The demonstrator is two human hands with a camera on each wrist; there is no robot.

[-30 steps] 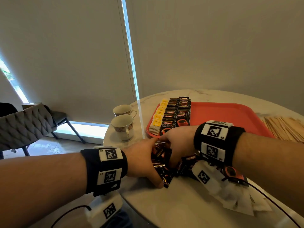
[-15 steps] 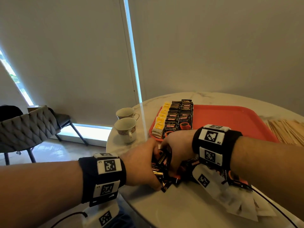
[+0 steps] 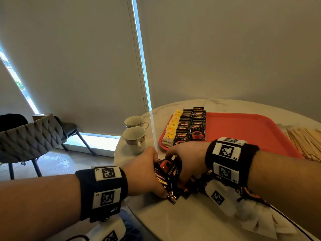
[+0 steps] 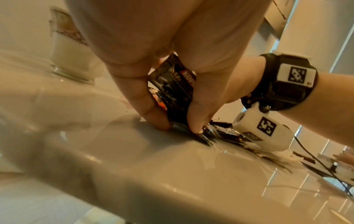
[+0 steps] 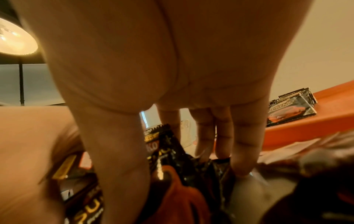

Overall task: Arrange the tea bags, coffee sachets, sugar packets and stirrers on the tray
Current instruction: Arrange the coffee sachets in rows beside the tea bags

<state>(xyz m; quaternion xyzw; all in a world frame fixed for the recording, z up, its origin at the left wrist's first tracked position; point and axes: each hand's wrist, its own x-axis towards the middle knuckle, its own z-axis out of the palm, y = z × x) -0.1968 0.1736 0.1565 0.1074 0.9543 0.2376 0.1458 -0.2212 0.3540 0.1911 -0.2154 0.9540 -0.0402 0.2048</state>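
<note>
My left hand [image 3: 144,174] and right hand [image 3: 186,162] clamp glossy black foil coffee sachets [image 3: 167,173], frame centre. They stand edgewise on the smooth marble table [image 3: 191,221].

Two teacups [image 3: 134,134] stand on the marble table [image 3: 191,221], a grey chair [image 3: 29,138] beyond.

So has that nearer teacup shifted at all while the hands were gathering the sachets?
No. The nearer teacup still stands just left of the red tray's near corner, in front of the other teacup, as before.
</note>
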